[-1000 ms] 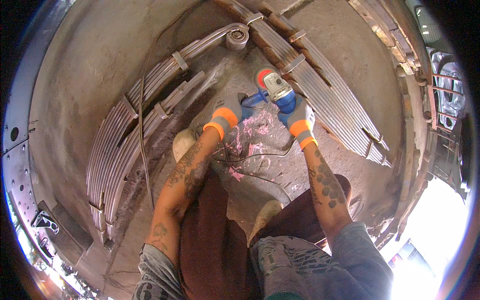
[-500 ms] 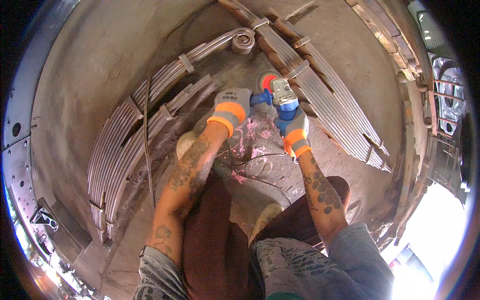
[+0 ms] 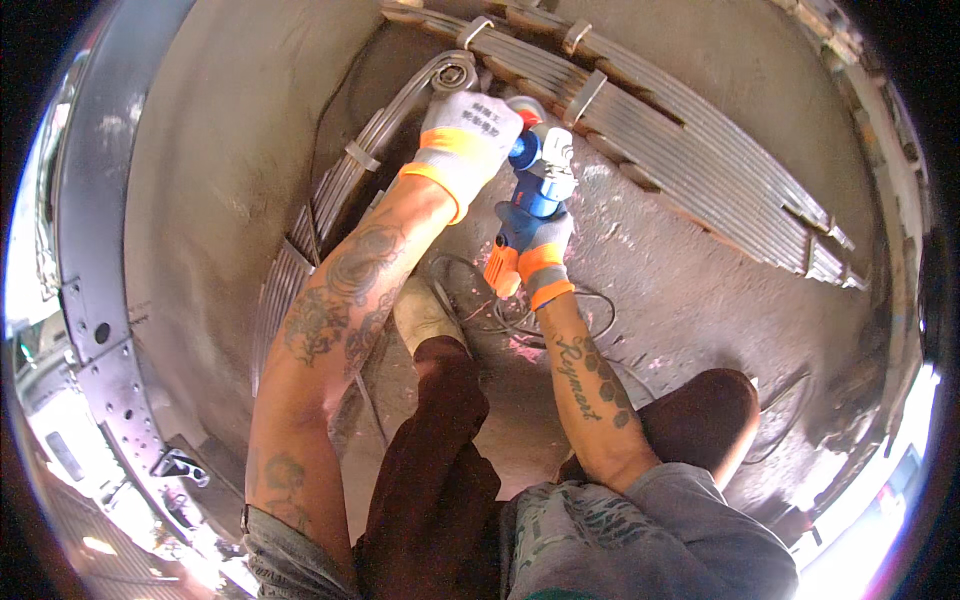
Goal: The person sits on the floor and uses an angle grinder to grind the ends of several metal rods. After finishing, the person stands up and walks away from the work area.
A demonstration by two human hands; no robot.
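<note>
My left hand [image 3: 468,140], in a white and grey glove with an orange cuff, is closed on the blue side handle of an angle grinder [image 3: 548,175]. My right hand [image 3: 538,240], gloved likewise, grips the grinder's blue body, its orange rear end poking out below. The grinder's red-centred disc [image 3: 527,110] is at the far end, close to the rolled eye [image 3: 455,72] of the left leaf spring [image 3: 330,195]; whether it touches anything I cannot tell. My left hand partly hides that spring. Beyond the grinder, two leaf-spring stacks [image 3: 720,180] with metal clips lie diagonally toward the right.
A black cable [image 3: 600,310] loops on the concrete floor [image 3: 680,310] among pink flecks. My boot [image 3: 425,315] is below the grinder, between my arms. A dark steel plate with holes [image 3: 100,330] runs along the left edge. Timber beams [image 3: 855,120] line the right.
Both hands have moved the grinder farther up, toward the spring eye, my left hand rising most. The view has shifted, with the right-hand springs now lying flatter and more steel showing at left.
</note>
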